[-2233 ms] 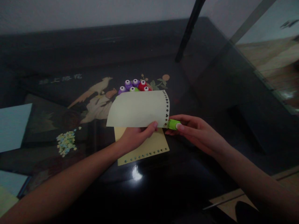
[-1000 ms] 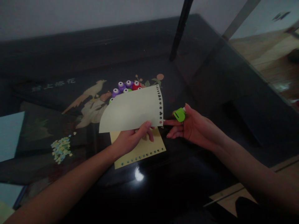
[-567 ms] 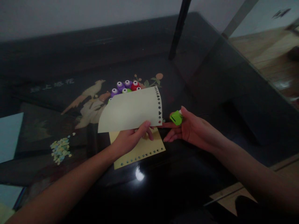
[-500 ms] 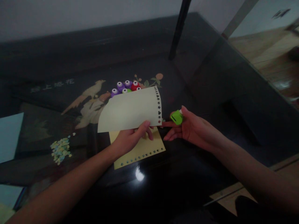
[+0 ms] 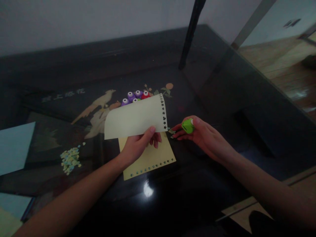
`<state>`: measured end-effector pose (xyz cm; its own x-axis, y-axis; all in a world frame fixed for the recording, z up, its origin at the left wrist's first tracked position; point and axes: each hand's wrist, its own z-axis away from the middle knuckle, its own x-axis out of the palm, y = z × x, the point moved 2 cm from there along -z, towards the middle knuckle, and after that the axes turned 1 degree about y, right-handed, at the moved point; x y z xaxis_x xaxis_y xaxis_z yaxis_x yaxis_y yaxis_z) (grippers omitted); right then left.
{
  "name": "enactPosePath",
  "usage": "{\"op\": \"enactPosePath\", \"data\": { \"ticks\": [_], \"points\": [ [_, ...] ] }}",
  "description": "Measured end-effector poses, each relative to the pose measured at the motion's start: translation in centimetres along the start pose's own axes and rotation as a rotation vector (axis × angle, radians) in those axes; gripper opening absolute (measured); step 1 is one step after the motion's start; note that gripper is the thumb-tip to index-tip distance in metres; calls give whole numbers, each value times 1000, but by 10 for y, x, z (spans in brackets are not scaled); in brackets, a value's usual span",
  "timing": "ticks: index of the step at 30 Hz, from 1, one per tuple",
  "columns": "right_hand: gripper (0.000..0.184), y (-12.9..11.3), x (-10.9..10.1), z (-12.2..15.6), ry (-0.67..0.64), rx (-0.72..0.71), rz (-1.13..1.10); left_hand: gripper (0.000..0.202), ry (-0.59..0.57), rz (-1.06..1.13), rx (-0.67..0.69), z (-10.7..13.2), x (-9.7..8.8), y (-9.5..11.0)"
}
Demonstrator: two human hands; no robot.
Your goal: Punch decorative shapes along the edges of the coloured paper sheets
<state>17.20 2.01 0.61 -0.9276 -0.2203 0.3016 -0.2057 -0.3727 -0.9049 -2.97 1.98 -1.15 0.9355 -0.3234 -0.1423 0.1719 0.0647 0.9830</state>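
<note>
My left hand (image 5: 139, 141) pinches the near edge of a pale sheet of paper (image 5: 134, 118), holding it above the table. Small shapes are punched along that sheet's right edge. My right hand (image 5: 201, 133) grips a green craft punch (image 5: 188, 126) between thumb and index finger, apart from the paper. Its other fingers reach toward a few small paper cutouts (image 5: 171, 131) on the table. Beneath the held sheet lies a yellow sheet (image 5: 150, 161) with star-like holes along its near edge. Behind it stand several purple, red and green punches, among them a purple punch (image 5: 131, 96), partly hidden.
A pile of small paper cutouts (image 5: 70, 159) lies to the left on the dark glossy table (image 5: 187, 191). Blue sheets (image 5: 17, 146) are at the left edge, with more paper at the lower left. A dark post (image 5: 191, 36) rises at the back.
My right hand has lowered its fingers and drawn slightly away from the sheet's edge, still gripping the punch. Cutouts now show by its fingertips. The view has shifted slightly.
</note>
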Motion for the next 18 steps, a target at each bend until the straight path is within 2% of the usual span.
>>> {"op": "enactPosePath", "data": {
  "ticks": [4,10,14,18],
  "points": [
    [26,2,2,0,-40,1,36,39,9,29,-12,1,1,3],
    [30,5,-3,-4,14,-21,197,36,51,44,-26,3,1,9],
    [36,-1,-6,-5,36,-82,209,37,78,56,-30,2,1,12],
    [27,-11,-9,-5,41,-126,188,36,70,17,-22,1,-2,15]
  ]
}}
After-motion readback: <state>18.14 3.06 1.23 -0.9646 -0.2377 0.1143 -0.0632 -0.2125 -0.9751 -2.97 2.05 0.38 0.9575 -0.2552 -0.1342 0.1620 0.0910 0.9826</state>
